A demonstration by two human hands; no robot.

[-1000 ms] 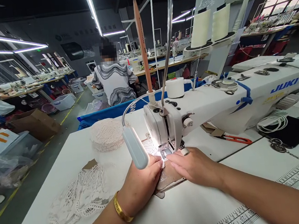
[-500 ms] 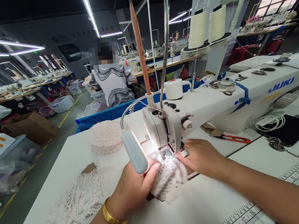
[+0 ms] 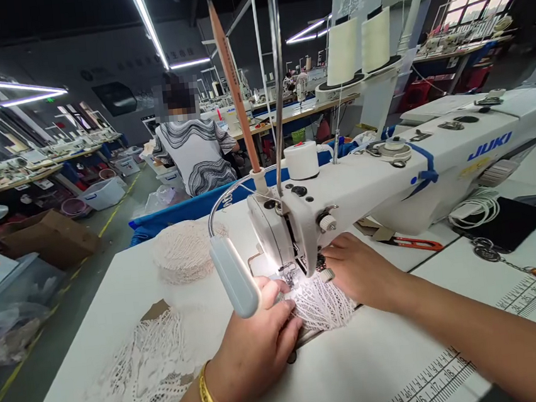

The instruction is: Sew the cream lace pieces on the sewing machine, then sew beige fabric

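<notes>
A piece of white openwork lace (image 3: 323, 303) lies under the needle area of the white sewing machine (image 3: 365, 179), its strands fanned toward me. My left hand (image 3: 257, 338), with a gold bracelet, is closed at the lace's left edge, its fingertips bunched near the presser foot. On the other side my right hand (image 3: 362, 271) rests against the lace's right edge; the machine head and a knob hide its fingertips. A grey lamp (image 3: 235, 277) on a bent metal neck hangs just over my left hand and lights the needle area.
A loose lace heap (image 3: 144, 364) and a round lace stack (image 3: 185, 250) lie left on the table. A pencil (image 3: 236, 90) stands on the machine head. Right are an orange cutter (image 3: 417, 243), a coiled cable (image 3: 477, 209) and ruler strips (image 3: 437, 377). A person (image 3: 197, 151) sits ahead.
The lace, bunched and blurred before, now spreads flat toward the right. My left hand's fingers have come closer together over its left edge. The whole view has shifted slightly.
</notes>
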